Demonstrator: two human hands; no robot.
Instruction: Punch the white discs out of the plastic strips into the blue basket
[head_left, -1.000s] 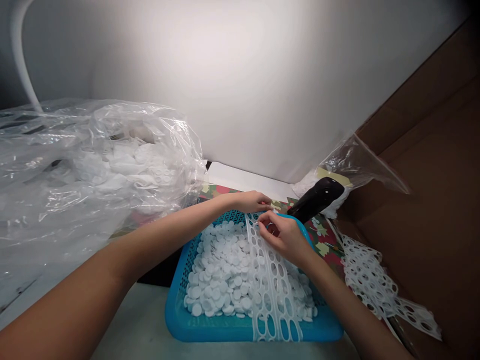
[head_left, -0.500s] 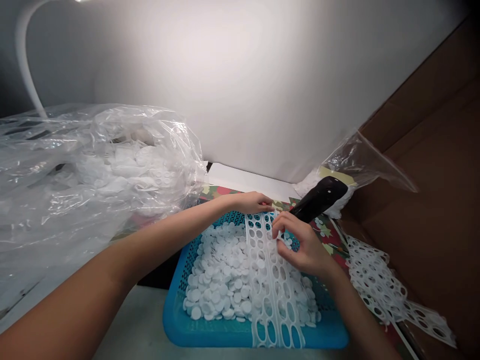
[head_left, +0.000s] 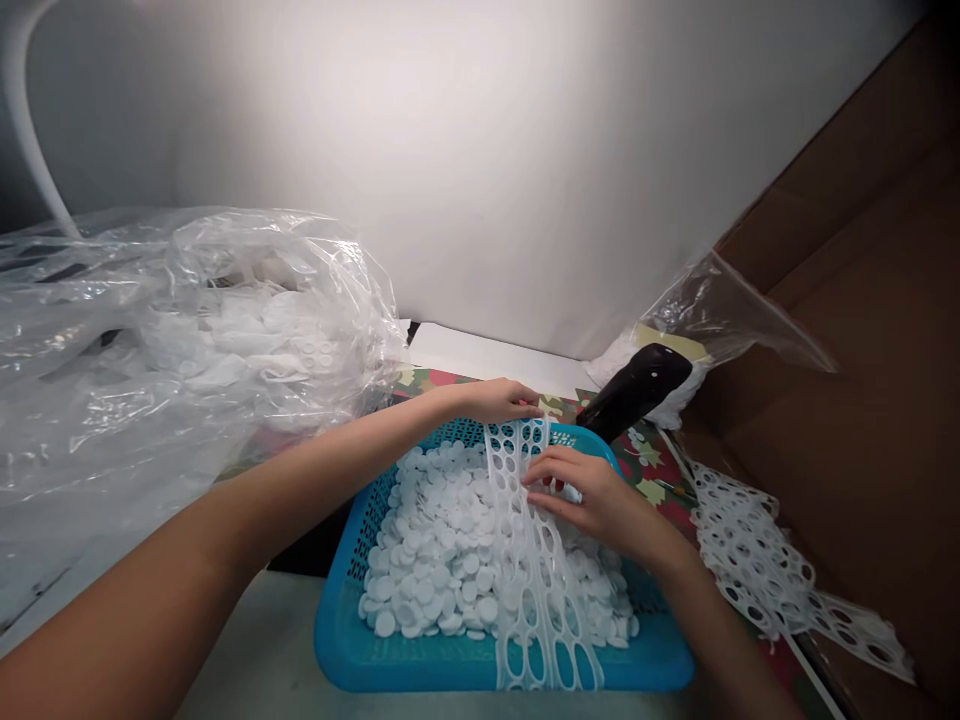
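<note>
A blue plastic basket [head_left: 352, 655] in front of me holds a heap of small white discs [head_left: 435, 560]. A white strip punched full of round holes [head_left: 536, 590] lies lengthwise over the basket and hangs over its near rim. My left hand [head_left: 499, 400] pinches the strip's far end at the basket's far rim. My right hand [head_left: 589, 495] rests on the strip just below that, fingers extended and pressed against it.
A large clear plastic bag of white material [head_left: 187, 340] fills the left. A black handle-shaped tool [head_left: 634, 390] lies beyond the basket beside a smaller clear bag [head_left: 720, 320]. Used punched strips [head_left: 757, 575] trail at the right by a cardboard wall [head_left: 870, 380].
My right hand has slid from the strip's far end a little toward me, its fingers flattening onto the strip. The left hand has kept its hold.
</note>
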